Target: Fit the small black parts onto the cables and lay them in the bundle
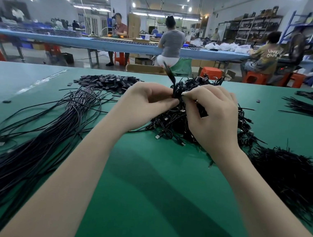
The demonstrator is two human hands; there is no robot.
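Left hand [150, 97] and right hand [211, 111] meet fingertip to fingertip over the tangled cable pile [198, 118], both pinching a short black cable end [176, 91] between thumb and forefinger. That end stands near upright, long axis pointing up and away from the person, its blurred tip above the hands. Whether a small part is already on it: cannot tell, fingers cover the spot.

Relative to the pile: the heap of small black parts [108, 81] lies to its left and a bit farther back, so the left hand is nearer for the next pick, by my reading. The finished bundle [44, 133], long, straight, glossy round cables running roughly toward the person, lies left of the pile and closer in; laying a cable in means swinging it left and aligning it lengthwise. Parts look flat, rectangular, matte. The pile's cables are thin, kinked, with metal USB plugs [158, 136] poking out at its near edge. Right of the pile, a frizzy heap of thin black ties [288, 175]. All sits on a smooth green mat [146, 192].
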